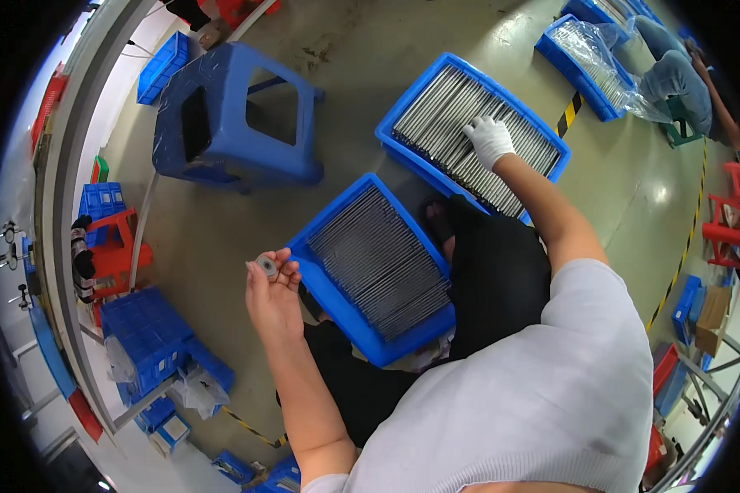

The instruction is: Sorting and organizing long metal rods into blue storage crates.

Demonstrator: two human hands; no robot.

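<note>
My bare left hand [275, 297] is raised palm up beside the near blue crate. It holds a small round grey metal ring [266, 265] with a hole in its middle, between thumb and fingers. The near crate [352, 335], between my knees, carries tight rows of thin dark grey metal pieces [378, 263]. My right hand [491, 141], in a white glove, lies over the far blue crate [411, 158]. Its fingers are apart and touch the shiny metal rows [444, 103] there; I see nothing held in them.
A blue plastic stool [222, 123] stands at the far left, by a metal frame post [62, 164]. Stacked blue crates [144, 333] and a red stool [119, 255] are at the left. Far right, a person [678, 78] sits beside a plastic-covered crate [579, 70].
</note>
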